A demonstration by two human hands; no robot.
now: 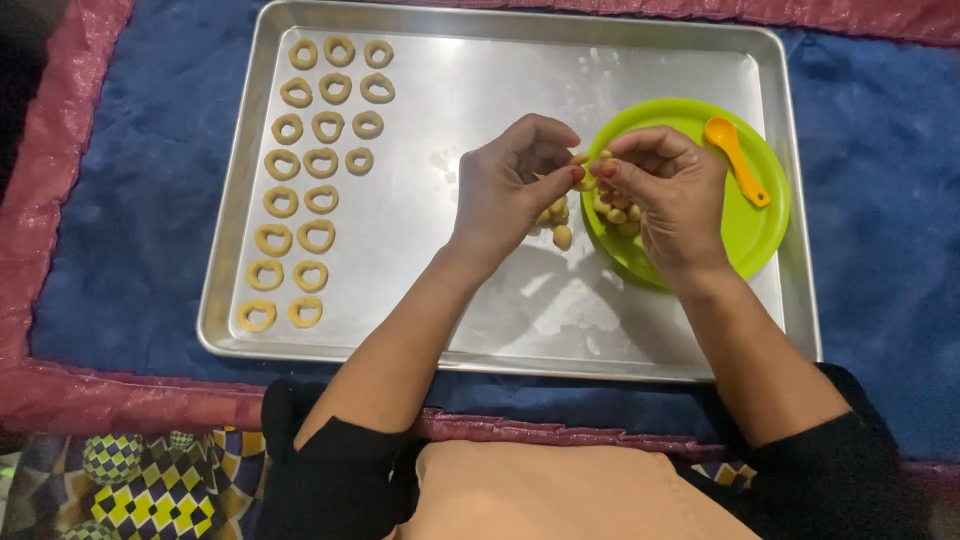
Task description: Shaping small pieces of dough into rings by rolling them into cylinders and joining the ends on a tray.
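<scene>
My left hand (505,185) and my right hand (668,190) meet fingertip to fingertip over the metal baking tray (480,80), pinching a small piece of pale dough (583,172) between them. Under the hands lie several small dough balls (562,236), some on the tray and some on a green plate (755,225). An orange plastic spoon (735,155) rests on the plate. Rows of dough rings (310,170) fill the tray's left part.
The tray sits on a blue cloth (880,200) with a dark red border (60,180). A patterned fabric (150,480) lies at the lower left. My lap in a tan garment (560,500) is at the bottom edge.
</scene>
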